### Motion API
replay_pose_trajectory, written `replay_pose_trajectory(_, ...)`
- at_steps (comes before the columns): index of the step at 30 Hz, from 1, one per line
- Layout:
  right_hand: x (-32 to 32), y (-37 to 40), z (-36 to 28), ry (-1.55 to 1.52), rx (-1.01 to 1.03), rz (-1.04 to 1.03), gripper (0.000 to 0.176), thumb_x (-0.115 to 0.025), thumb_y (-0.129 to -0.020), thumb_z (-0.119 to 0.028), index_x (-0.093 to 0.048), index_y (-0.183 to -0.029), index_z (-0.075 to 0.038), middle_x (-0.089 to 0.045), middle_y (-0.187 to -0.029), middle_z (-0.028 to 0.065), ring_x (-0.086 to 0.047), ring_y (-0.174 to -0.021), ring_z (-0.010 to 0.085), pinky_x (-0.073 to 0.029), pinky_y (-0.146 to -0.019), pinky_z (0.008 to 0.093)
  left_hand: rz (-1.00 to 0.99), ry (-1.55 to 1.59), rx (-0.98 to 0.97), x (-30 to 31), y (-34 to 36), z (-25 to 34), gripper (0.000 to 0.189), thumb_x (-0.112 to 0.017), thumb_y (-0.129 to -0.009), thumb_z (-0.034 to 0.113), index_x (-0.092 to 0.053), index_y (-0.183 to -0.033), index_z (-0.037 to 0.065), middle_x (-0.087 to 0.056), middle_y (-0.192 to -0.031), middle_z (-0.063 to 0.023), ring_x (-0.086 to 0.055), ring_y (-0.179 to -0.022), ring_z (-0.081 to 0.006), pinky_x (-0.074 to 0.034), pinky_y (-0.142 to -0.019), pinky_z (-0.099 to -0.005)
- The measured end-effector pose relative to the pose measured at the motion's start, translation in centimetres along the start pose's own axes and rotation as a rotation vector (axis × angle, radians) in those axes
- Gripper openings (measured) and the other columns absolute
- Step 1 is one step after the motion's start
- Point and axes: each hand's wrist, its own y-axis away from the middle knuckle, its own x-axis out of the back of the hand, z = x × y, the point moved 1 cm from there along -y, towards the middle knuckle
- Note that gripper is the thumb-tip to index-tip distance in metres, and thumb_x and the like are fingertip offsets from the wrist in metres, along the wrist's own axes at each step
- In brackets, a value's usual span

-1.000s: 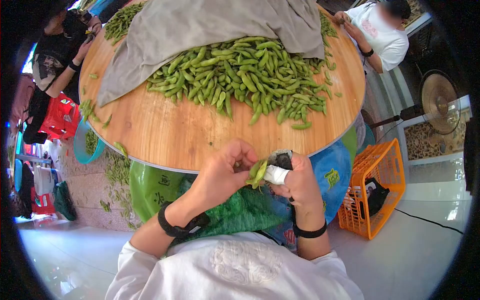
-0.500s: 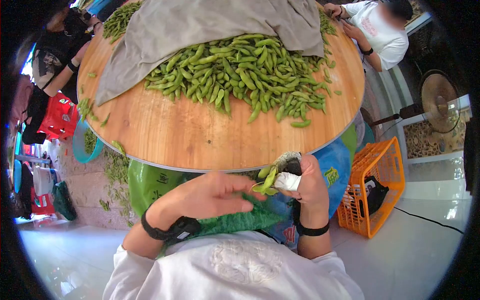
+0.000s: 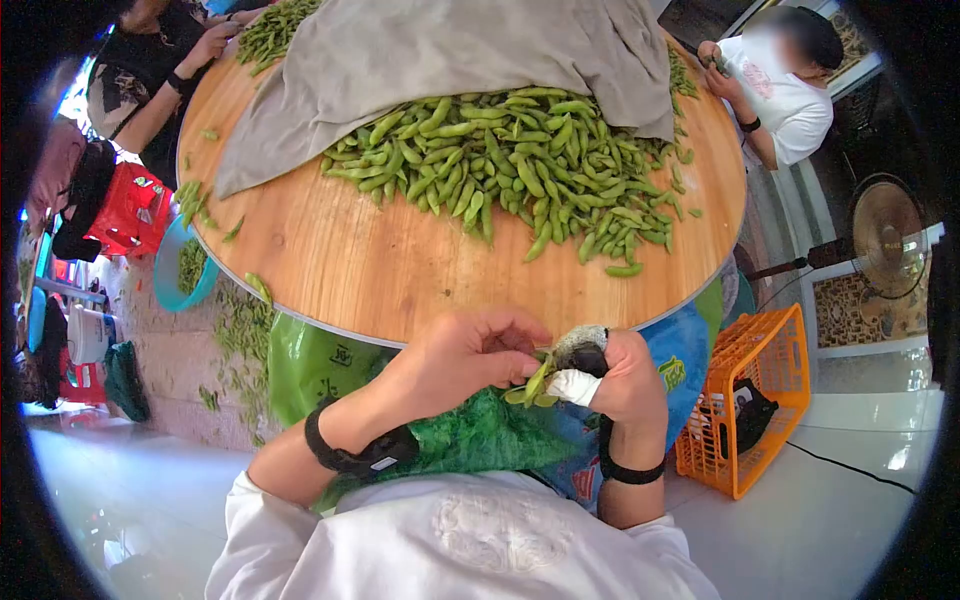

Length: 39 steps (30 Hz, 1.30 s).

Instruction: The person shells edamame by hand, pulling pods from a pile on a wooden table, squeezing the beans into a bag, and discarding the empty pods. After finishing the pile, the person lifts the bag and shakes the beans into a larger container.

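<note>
Pods sit clamped in the right hand, just off the near edge of the table. Left hand: thumb and index curled close; can't tell if they pinch. I'd grip firm right, light left.

Room around the round, wood-topped table, as I view it remotely through the head camera: a glossy pale floor spreads across the foreground and meets a duller, pinkish-brown floor area at left. On the right I note an orange lattice crate, a black cable along the floor, a stand fan and, near it, a pale-framed patterned panel. Strong light shows at far left, above a red crate, with bright reflections on the floor at lower left.
</note>
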Motion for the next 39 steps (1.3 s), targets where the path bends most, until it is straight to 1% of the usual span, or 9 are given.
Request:
replay_pose_trajectory(5,-0.6,-0.4,-0.7,-0.135,-0.125,0.257,0.015,-0.063,-0.079,-0.007,-0.06,-0.093,-0.002,-0.054,-0.065,-0.0034,-0.046,-0.054,0.0036,-0.035,-0.046,0.0184,0.058,0.084,0.076,0.9,-0.1,-0.1,0.011,-0.056,-0.085,0.006,-0.058,-0.094,0.0,-0.062,-0.083,-0.0052,-0.061,-0.072,-0.0119,-0.05,-0.061,-0.0218)
replay_pose_trajectory(8,-0.9,-0.4,0.2,-0.321,-0.049,0.295,0.02,-0.052,-0.081,-0.002,-0.058,-0.1,-0.002,-0.049,-0.063,-0.0029,-0.04,-0.049,0.0026,-0.028,-0.041,0.0178,0.086,0.892,0.071,2.0,-0.6,-1.1,0.015,-0.05,-0.089,0.011,-0.051,-0.102,0.005,-0.062,-0.094,-0.0117,-0.065,-0.082,-0.0227,-0.054,-0.065,-0.0273)
replay_pose_trajectory(11,-2.3,0.5,-0.4,-0.182,-0.05,0.323,0.023,-0.049,-0.079,-0.003,-0.057,-0.101,-0.001,-0.052,-0.064,0.0013,-0.045,-0.05,0.007,-0.034,-0.043,0.0227,0.129,0.93,0.024,2.2,-0.4,-1.6,0.015,-0.052,-0.089,0.011,-0.052,-0.103,0.006,-0.062,-0.091,-0.0099,-0.063,-0.079,-0.0193,-0.052,-0.062,-0.0252)
replay_pose_trajectory(14,-3.5,1.0,-2.0,0.374,0.242,0.208,0.022,-0.053,-0.08,-0.01,-0.056,-0.098,0.001,-0.059,-0.072,0.0146,-0.058,-0.062,0.031,-0.045,-0.059,0.0379,0.064,1.007,-0.046,2.2,-0.6,-2.1,0.011,-0.053,-0.088,0.01,-0.053,-0.099,0.006,-0.06,-0.085,-0.0067,-0.06,-0.074,-0.0154,-0.05,-0.061,-0.0234)
replay_pose_trajectory(17,-3.9,0.9,-2.0,0.51,0.226,0.201,0.022,-0.053,-0.08,-0.011,-0.055,-0.099,0.001,-0.059,-0.074,0.0174,-0.057,-0.067,0.0375,-0.046,-0.061,0.0366,0.104,0.999,0.017,1.3,-0.3,-0.9,0.006,-0.056,-0.087,0.01,-0.054,-0.091,0.006,-0.058,-0.081,-0.0039,-0.057,-0.07,-0.0129,-0.046,-0.059,-0.022)
replay_pose_trajectory(24,-3.7,0.8,-2.0,0.455,0.25,0.191,0.024,-0.053,-0.081,-0.011,-0.053,-0.101,0.002,-0.059,-0.078,0.0198,-0.057,-0.068,0.0391,-0.045,-0.06,0.0403,-0.015,1.054,-0.01,1.0,0.0,-2.4,0.008,-0.06,-0.084,0.017,-0.055,-0.084,0.011,-0.058,-0.09,-0.0051,-0.053,-0.068,-0.0125,-0.043,-0.058,-0.024)
replay_pose_trajectory(31,-5.1,0.6,-1.1,0.844,0.409,0.287,0.032,-0.057,-0.079,-0.012,-0.05,-0.104,0.006,-0.057,-0.074,0.0217,-0.056,-0.065,0.0382,-0.043,-0.055,0.0442,0.253,0.912,0.027,-0.3,-0.3,-1.9,0.014,-0.061,-0.084,0.018,-0.052,-0.077,0.01,-0.056,-0.084,-0.001,-0.045,-0.062,-0.0077,-0.034,-0.05,-0.0194)
replay_pose_trajectory(37,-4.6,-0.8,-0.1,0.519,0.378,0.382,0.011,-0.054,-0.084,-0.013,-0.055,-0.089,-0.003,-0.052,-0.055,0.0111,-0.051,-0.046,0.0302,-0.04,-0.044,0.0365,0.261,0.75,-0.031,-0.5,-0.2,-2.1,0.008,-0.061,-0.084,0.012,-0.055,-0.08,0.009,-0.059,-0.084,0.0,-0.044,-0.061,-0.0056,-0.033,-0.049,-0.0184)
replay_pose_trajectory(39,-3.7,-0.6,0.3,-0.259,-0.114,0.193,0.006,-0.051,-0.085,-0.01,-0.054,-0.087,-0.005,-0.05,-0.055,0.0024,-0.045,-0.042,0.0132,-0.034,-0.04,0.026,0.225,0.748,-0.02,-0.4,0.0,-2.0,0.005,-0.061,-0.084,0.011,-0.056,-0.082,0.009,-0.058,-0.086,0.0002,-0.044,-0.061,-0.0053,-0.033,-0.05,-0.0181)
